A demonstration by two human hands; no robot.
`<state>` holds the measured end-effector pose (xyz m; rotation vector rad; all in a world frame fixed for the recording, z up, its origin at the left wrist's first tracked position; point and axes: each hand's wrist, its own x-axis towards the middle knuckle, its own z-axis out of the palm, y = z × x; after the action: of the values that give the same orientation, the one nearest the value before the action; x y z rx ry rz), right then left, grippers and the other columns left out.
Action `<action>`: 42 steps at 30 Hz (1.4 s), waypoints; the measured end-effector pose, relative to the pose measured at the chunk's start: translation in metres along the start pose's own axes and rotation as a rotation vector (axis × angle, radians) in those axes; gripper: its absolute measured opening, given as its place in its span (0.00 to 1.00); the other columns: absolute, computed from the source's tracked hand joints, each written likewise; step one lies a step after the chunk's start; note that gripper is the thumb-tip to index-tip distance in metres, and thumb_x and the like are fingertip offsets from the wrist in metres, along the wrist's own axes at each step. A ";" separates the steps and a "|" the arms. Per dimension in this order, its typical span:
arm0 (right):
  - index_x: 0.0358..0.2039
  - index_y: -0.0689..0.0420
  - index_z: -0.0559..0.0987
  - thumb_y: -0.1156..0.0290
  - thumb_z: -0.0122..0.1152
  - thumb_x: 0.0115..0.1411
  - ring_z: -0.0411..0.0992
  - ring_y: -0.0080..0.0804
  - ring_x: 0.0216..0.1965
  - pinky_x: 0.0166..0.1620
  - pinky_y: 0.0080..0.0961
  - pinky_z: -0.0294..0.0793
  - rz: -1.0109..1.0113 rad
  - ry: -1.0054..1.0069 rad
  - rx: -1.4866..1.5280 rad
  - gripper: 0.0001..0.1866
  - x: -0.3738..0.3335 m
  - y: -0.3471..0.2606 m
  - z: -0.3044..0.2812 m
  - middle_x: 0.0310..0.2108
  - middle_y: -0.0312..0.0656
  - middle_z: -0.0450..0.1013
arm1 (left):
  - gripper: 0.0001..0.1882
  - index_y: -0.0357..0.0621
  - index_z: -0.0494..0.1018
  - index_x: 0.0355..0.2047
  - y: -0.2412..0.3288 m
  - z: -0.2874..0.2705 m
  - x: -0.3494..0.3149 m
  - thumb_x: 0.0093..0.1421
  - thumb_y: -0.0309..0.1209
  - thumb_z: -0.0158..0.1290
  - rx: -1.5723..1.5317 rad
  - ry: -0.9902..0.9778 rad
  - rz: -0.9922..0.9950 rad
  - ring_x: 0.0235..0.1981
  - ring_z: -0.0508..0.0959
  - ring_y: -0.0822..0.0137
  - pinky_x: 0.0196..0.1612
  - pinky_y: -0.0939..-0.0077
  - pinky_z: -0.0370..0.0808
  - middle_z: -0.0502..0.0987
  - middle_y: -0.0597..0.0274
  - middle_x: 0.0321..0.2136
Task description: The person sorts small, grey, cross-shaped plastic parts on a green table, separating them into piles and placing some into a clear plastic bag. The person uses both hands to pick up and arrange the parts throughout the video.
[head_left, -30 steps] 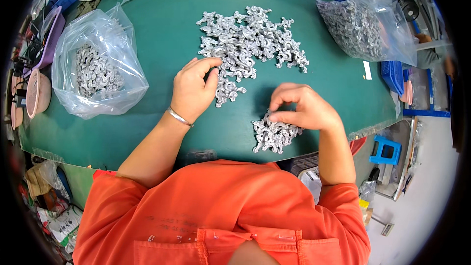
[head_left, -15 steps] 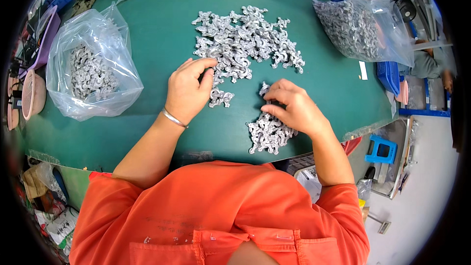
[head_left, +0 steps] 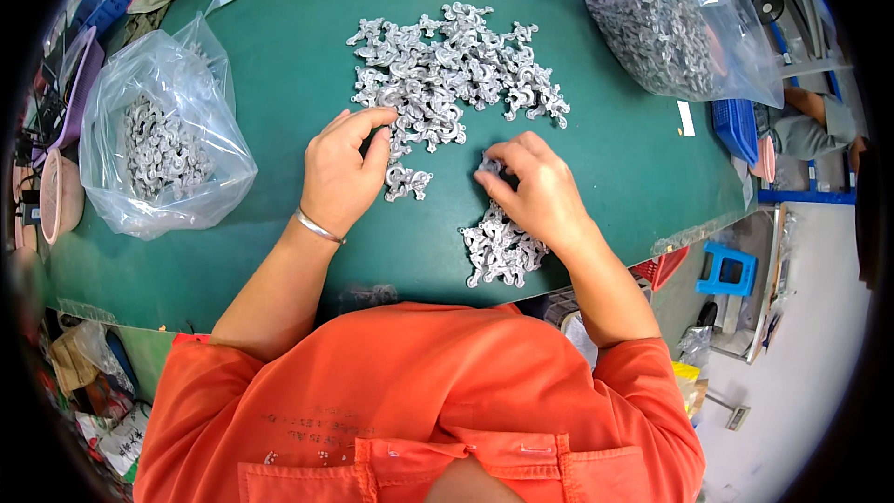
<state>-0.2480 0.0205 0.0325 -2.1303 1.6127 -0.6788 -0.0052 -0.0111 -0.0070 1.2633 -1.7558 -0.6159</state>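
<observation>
A wide pile of small silver-grey cast metal parts (head_left: 438, 70) is spread on the green tabletop (head_left: 298, 37). At its near left edge is my left hand (head_left: 340, 172), fingers curved, thumb and index finger apart, touching or almost touching the parts there. Just beside it lies a little cluster of the same parts (head_left: 407, 183). My right hand (head_left: 540, 188) pinches one metal part (head_left: 490, 166) between thumb and fingers; most of that part is hidden. Below the right hand, close to the table's front edge, sits a smaller heap of these parts (head_left: 503, 250).
A clear plastic bag holding more parts (head_left: 168, 149) stands at the left, and another filled bag (head_left: 656, 42) lies at the far right. Baskets line the table's sides, among them a blue basket (head_left: 736, 130). A blue stool (head_left: 726, 268) is on the floor at right.
My right hand has shifted slightly up and left, off the smaller heap, with a metal part in its fingers. The left hand stays by the large pile. The whole view has shifted a little.
</observation>
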 end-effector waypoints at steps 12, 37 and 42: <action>0.37 0.64 0.82 0.75 0.61 0.60 0.72 0.20 0.28 0.32 0.21 0.73 0.310 0.037 -0.003 0.07 0.001 0.048 -0.049 0.26 0.37 0.77 | 0.08 0.40 0.79 0.39 0.000 0.002 -0.001 0.59 0.23 0.54 -0.028 0.020 -0.022 0.41 0.82 0.54 0.58 0.57 0.72 0.83 0.56 0.38; 0.39 0.60 0.78 0.76 0.69 0.51 0.75 0.41 0.38 0.41 0.33 0.76 -0.229 -0.154 0.018 0.15 0.042 -0.003 -0.004 0.37 0.43 0.73 | 0.09 0.39 0.79 0.40 0.002 0.002 -0.001 0.59 0.23 0.54 -0.004 -0.018 -0.015 0.43 0.83 0.56 0.59 0.61 0.70 0.83 0.55 0.39; 0.37 0.61 0.78 0.75 0.65 0.53 0.76 0.40 0.37 0.40 0.34 0.77 -0.221 -0.129 0.117 0.10 0.056 0.003 0.017 0.36 0.45 0.74 | 0.09 0.40 0.79 0.41 0.001 0.001 -0.002 0.60 0.23 0.54 0.004 -0.018 -0.019 0.43 0.83 0.56 0.59 0.59 0.70 0.83 0.55 0.40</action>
<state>-0.2278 -0.0336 0.0256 -2.2359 1.2529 -0.6691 -0.0066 -0.0091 -0.0071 1.2819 -1.7625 -0.6370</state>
